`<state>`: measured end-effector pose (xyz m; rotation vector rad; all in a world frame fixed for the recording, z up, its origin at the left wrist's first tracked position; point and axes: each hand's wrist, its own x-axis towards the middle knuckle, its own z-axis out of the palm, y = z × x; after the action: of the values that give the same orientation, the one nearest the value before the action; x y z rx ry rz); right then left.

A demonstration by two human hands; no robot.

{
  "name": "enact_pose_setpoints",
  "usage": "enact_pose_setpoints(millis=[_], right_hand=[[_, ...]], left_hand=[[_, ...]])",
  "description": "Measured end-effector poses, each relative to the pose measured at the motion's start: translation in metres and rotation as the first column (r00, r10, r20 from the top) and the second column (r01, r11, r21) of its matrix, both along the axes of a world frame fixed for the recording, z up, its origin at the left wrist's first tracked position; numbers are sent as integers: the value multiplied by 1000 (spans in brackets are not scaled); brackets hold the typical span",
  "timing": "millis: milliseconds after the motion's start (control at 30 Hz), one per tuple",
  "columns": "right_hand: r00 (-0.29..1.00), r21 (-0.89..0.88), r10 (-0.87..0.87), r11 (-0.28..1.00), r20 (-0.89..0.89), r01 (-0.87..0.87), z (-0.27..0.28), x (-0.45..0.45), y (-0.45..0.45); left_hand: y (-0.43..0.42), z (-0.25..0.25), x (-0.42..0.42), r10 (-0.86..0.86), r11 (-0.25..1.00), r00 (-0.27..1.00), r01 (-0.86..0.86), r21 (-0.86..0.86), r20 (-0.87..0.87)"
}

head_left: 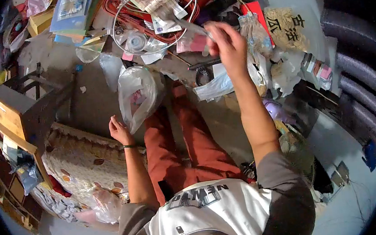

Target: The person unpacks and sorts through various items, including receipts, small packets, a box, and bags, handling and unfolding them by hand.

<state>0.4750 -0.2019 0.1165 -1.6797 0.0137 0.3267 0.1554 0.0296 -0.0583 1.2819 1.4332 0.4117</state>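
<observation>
At the left stands a dark seat-like piece of furniture with light wooden boards (4, 108); beside it lies a long beige cushion patterned with brown leaf shapes (90, 155); a stack of blue and clear plastic folders (69, 18) sits toward the far left corner of the cluttered grey surface; the left hand (121, 131), a dark band round its wrist, has its fingers loosely curled at the lower left side of a translucent whitish plastic bag (137, 88); whether it grips the bag cannot be told; the bag gapes near the surface's near edge, above the person's reddish-brown trousers (206, 142), with something pinkish inside; pale brown banknotes (153, 2) lie near the far edge; a thin greyish strip (194, 29) runs from them toward the right hand (226, 44), which pinches its near end between thumb and fingers; further right are a bright red card (257, 17) and a beige packet with black characters (287, 26), toward the surface's right edge; dark purple ribbed upholstery (358, 75) closes the right side.
</observation>
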Motion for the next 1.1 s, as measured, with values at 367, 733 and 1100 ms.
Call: enact_pose_setpoints(millis=[367,733,1100], right_hand=[[901,-569,200,820,385,61,-63,9,-32],[654,-796,535,578,535,179,-97,-4,-53],[671,-875,664,482,329,-47,-97,-5,-79]], left_hand=[[-20,32,-20,-316,925,948,313,215,-19],[-85,75,29,-413,910,903,412,41,116],[-124,91,63,-425,891,878,449,-73,218]])
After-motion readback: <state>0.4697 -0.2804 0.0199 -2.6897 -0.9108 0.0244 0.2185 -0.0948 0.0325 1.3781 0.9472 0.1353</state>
